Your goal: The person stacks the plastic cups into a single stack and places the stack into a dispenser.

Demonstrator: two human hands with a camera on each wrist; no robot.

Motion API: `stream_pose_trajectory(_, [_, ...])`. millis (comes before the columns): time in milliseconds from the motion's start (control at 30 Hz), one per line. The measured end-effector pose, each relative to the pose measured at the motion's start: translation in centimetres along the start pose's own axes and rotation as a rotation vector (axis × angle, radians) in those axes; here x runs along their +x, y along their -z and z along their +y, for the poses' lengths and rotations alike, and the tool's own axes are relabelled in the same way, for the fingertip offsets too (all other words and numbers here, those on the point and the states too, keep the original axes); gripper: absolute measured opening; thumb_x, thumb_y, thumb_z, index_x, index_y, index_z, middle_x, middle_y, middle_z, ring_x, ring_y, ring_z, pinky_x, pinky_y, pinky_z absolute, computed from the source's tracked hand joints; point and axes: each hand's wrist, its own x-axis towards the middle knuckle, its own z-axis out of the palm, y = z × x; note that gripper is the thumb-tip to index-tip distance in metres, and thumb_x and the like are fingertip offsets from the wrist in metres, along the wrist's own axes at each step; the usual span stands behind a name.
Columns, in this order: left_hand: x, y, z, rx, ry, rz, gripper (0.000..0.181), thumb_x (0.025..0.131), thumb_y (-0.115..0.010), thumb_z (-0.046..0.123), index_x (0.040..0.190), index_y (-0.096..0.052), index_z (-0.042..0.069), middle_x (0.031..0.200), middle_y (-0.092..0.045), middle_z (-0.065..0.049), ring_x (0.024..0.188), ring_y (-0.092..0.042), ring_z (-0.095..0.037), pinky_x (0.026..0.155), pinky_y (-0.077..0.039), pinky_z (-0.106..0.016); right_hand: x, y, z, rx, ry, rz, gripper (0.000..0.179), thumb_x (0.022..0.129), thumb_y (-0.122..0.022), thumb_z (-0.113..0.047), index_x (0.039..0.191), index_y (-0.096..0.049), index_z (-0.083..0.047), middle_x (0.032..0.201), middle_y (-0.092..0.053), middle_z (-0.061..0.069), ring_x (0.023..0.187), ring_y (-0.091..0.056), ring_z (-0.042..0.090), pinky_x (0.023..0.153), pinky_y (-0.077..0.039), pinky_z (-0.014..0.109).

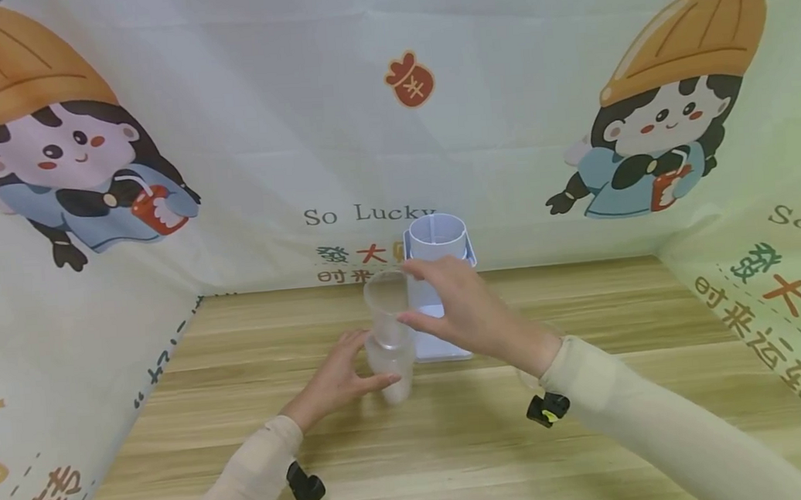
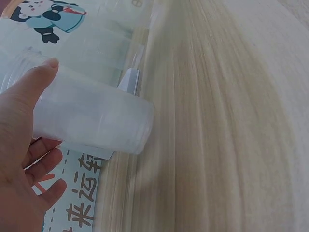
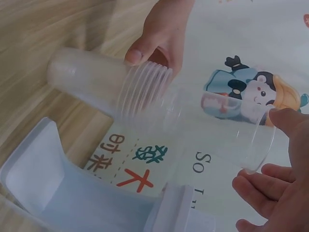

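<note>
My left hand (image 1: 336,380) grips a stack of clear plastic cups (image 3: 89,79) near its rims, thumb on one side and fingers on the other. In the left wrist view the stack's frosted-looking body (image 2: 91,113) stretches away from that hand. Just above it, a single clear cup (image 3: 227,133) stands mouth up, its lower end overlapping the top of the stack. My right hand (image 1: 471,315) pinches this cup by the rim, thumb and fingers at its edge. Right behind both hands stands a pale blue cup dispenser (image 1: 436,236) with a round open top.
All this is on a wood-grain table (image 1: 261,446). A printed cloth (image 1: 280,119) with cartoon figures and lettering rises at the back and both sides. Partly behind the right wrist, a faint clear round edge (image 1: 530,379) shows on the table.
</note>
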Motion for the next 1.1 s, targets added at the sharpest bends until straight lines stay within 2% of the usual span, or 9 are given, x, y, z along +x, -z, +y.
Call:
stream_pose_trajectory(267, [-0.2,0.1,0.1,-0.023,0.004,-0.005,0.066,0.078,-0.083,0.038,0.135,-0.057,0.017,0.134,-0.060,-0.007,0.127,-0.050,-0.029,0.109,-0.042,-0.057,0.1,-0.9,-0.2,-0.014,-0.043,-0.055,0.065,0.089,-0.072,-0.039,0.139,-0.052,-0.004,0.131,-0.064,0.010,0.107,-0.058,0.023,0.090,-0.051,0.038])
stream_pose_trajectory(400, [-0.2,0.0,0.1,-0.015,-0.009,0.000,0.066,0.078,-0.083,0.037,0.135,-0.057,0.016,0.133,-0.060,-0.007,0.124,-0.051,-0.028,0.107,-0.044,-0.055,0.0,-1.4,-0.1,-0.015,-0.049,-0.065,0.064,0.089,-0.073,-0.039,0.138,-0.053,-0.003,0.133,-0.063,0.012,0.114,-0.060,0.027,0.097,-0.052,0.042])
stream_pose_trajectory(567, [-0.2,-0.1,-0.1,-0.012,-0.014,0.009,0.066,0.078,-0.083,0.036,0.136,-0.057,0.016,0.135,-0.059,-0.008,0.124,-0.051,-0.027,0.106,-0.046,-0.054,-0.3,-2.4,0.3,-0.030,-0.024,-0.045,0.062,0.086,-0.075,-0.038,0.134,-0.056,-0.002,0.132,-0.064,0.013,0.122,-0.060,0.030,0.108,-0.046,0.048])
stream_pose_trajectory(833, [-0.2,-0.1,-0.1,0.006,-0.014,0.011,0.061,0.079,-0.083,0.036,0.131,-0.059,0.016,0.136,-0.059,-0.006,0.125,-0.050,-0.027,0.106,-0.045,-0.051,-0.6,-3.5,0.5,-0.013,-0.049,-0.070,0.064,0.085,-0.076,-0.037,0.135,-0.056,-0.003,0.130,-0.066,0.012,0.120,-0.061,0.031,0.106,-0.047,0.048])
stream_pose_trajectory(1100, [-0.2,-0.1,-0.2,0.003,-0.025,0.014,0.064,0.078,-0.083,0.036,0.134,-0.057,0.019,0.136,-0.059,-0.004,0.127,-0.049,-0.026,0.109,-0.043,-0.051,-0.8,-4.3,0.8,-0.014,-0.063,-0.131,0.067,0.087,-0.074,-0.040,0.138,-0.053,-0.002,0.133,-0.064,0.013,0.118,-0.061,0.031,0.105,-0.048,0.046])
